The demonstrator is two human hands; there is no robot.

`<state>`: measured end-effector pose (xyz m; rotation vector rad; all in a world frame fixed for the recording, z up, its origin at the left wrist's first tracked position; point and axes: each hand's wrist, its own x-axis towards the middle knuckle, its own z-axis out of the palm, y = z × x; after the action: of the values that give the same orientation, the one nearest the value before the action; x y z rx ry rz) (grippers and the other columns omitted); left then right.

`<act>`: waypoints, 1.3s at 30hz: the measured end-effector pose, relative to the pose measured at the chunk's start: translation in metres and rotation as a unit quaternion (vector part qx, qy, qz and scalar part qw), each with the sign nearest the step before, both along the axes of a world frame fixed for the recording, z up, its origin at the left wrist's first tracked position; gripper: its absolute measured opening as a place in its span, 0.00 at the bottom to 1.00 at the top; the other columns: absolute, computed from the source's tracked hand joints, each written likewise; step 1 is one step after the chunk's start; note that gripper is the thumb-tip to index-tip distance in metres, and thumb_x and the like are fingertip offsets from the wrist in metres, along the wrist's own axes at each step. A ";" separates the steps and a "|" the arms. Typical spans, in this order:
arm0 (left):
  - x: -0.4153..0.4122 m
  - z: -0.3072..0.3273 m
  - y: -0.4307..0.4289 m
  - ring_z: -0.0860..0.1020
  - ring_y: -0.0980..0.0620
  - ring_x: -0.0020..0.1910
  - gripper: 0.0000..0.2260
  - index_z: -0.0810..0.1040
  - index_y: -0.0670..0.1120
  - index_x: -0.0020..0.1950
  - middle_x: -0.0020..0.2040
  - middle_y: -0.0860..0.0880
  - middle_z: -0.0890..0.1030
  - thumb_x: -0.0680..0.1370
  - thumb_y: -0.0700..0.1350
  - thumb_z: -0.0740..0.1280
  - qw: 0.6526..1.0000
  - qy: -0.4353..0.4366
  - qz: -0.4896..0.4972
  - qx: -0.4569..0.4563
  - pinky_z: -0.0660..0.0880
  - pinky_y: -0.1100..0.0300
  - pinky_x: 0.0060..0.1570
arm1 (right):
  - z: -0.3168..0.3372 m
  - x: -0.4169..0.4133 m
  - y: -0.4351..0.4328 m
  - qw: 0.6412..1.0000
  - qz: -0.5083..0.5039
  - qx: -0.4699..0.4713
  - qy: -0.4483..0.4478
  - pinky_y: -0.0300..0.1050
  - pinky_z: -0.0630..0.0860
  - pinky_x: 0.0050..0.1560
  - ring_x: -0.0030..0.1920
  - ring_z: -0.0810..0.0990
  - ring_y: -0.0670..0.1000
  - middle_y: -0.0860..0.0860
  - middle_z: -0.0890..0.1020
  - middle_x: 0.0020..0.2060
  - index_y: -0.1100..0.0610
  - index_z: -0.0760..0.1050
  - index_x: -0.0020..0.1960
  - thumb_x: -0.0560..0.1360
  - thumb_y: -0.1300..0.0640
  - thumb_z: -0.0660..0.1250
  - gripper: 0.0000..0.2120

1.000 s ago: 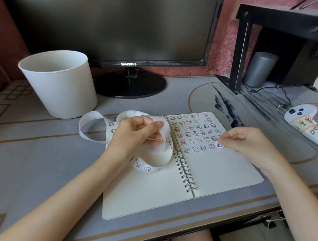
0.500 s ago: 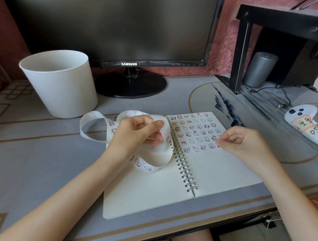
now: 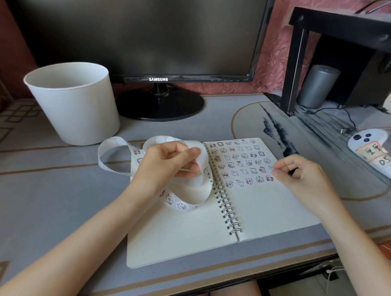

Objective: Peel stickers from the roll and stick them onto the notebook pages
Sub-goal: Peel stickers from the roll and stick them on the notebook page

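— Right grip [image 3: 303, 175] has eased up off the last sticker [image 3: 269, 178] in the bottom row on the notebook [image 3: 262, 212]. It's curled shut, with nothing in it that I can see.
— And the sticker roll [image 3: 181, 205]?
— Over the notebook's left page, pinched in the left grip [image 3: 166, 165]. Its spent tail loops onto the counter [image 3: 55, 190] off the notebook's upper left corner.
— Then I'd reach across, lift the next sticker by its edge, and start a fresh row just under the last.
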<state>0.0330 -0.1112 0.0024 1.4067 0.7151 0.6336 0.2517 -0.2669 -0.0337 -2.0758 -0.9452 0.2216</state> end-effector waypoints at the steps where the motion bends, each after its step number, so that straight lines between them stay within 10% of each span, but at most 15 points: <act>1: 0.000 0.000 0.000 0.81 0.54 0.31 0.09 0.76 0.41 0.37 0.30 0.48 0.82 0.76 0.41 0.69 1.000 0.000 0.000 0.000 0.78 0.67 0.34 | 0.001 0.000 0.000 1.000 0.001 0.002 0.004 0.35 0.65 0.33 0.27 0.70 0.40 0.48 0.79 0.38 0.51 0.77 0.42 0.73 0.61 0.71 0.06; 31: 0.000 0.000 -0.001 0.81 0.54 0.30 0.07 0.77 0.38 0.40 0.32 0.46 0.82 0.76 0.41 0.68 1.000 -0.011 -0.005 -0.007 0.77 0.67 0.31 | 0.014 -0.008 0.005 0.999 0.002 0.031 -0.026 0.40 0.69 0.35 0.32 0.72 0.46 0.46 0.80 0.37 0.48 0.78 0.41 0.74 0.59 0.69 0.07; 39: 0.000 0.000 -0.001 0.82 0.52 0.33 0.09 0.75 0.37 0.42 0.36 0.43 0.81 0.77 0.42 0.66 1.000 -0.016 -0.007 0.006 0.77 0.67 0.33 | 0.033 -0.071 0.045 0.965 0.232 0.109 0.061 0.36 0.72 0.50 0.48 0.79 0.39 0.46 0.84 0.43 0.54 0.76 0.50 0.73 0.59 0.71 0.07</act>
<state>0.0326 -0.1118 0.0022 1.4089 0.6777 0.6493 0.1808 -0.2217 -0.0006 -1.5998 -1.3066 0.4618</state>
